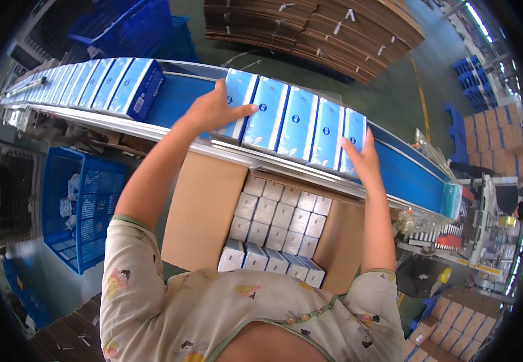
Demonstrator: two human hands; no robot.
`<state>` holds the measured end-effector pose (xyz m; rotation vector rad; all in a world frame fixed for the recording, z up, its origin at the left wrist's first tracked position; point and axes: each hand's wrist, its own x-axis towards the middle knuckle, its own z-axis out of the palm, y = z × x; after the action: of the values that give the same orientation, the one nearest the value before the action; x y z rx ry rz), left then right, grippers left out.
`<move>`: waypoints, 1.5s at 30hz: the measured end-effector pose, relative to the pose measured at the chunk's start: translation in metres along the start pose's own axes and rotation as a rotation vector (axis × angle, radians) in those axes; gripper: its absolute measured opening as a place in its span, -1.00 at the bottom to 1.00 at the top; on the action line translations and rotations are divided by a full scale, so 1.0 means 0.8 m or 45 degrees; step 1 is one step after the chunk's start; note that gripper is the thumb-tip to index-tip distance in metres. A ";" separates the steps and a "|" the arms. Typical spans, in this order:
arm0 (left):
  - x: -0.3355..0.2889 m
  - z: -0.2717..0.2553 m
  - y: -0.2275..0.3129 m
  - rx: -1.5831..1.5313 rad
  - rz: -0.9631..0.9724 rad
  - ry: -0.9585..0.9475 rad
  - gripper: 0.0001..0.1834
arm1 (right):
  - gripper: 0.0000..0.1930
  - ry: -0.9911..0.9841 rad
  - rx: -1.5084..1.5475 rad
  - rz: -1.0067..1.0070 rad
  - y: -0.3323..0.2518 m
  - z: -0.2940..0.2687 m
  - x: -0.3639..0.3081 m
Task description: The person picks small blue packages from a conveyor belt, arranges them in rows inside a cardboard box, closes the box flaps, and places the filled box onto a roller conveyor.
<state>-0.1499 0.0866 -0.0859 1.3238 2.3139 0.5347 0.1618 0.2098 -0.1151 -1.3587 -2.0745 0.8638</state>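
Note:
On a blue conveyor belt [180, 96] stands a short row of blue-and-white packs [296, 123] that look like tissue packs, pressed side by side. My left hand [213, 111] grips the row's left end, its thumb lying over the top of the packs. Against the right end presses my right hand [365, 158], so the row is squeezed between both hands. Below the belt, close to my body, is an open cardboard carton [204, 211]. Similar packs [276, 218] fill several rows in it, and a nearer row stands higher in the carton.
A longer line of packs [98, 84] stands on the belt at left. Blue crates [98, 211] are at the left, another blue bin [119, 27] behind the belt. Flattened cardboard [309, 30] is stacked beyond. Stacked cartons [493, 139] and clear plastic film [421, 223] are at right.

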 end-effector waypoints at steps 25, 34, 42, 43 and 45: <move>-0.268 0.231 -0.026 0.257 -0.234 -0.702 -0.10 | -0.53 -0.780 0.165 0.807 0.168 0.010 -0.318; -0.183 0.310 -0.051 0.500 0.213 -1.099 -0.31 | -0.31 -1.498 -0.375 0.623 0.273 0.123 -0.241; -0.104 -0.034 -0.064 -0.859 -0.013 0.515 -0.55 | -0.57 -0.995 -0.392 0.388 0.245 0.090 -0.252; -0.079 -0.053 -0.107 -0.196 -0.018 0.851 -0.53 | -0.60 -0.900 -0.407 0.300 0.242 0.090 -0.252; -0.061 -0.064 -0.164 0.521 0.002 0.901 -0.51 | -0.63 -0.789 -0.381 0.034 0.219 0.085 -0.247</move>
<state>-0.2478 -0.0243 -0.1026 1.4813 3.1323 0.6265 0.2920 0.0630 -0.3045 -1.3867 -2.7512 1.1270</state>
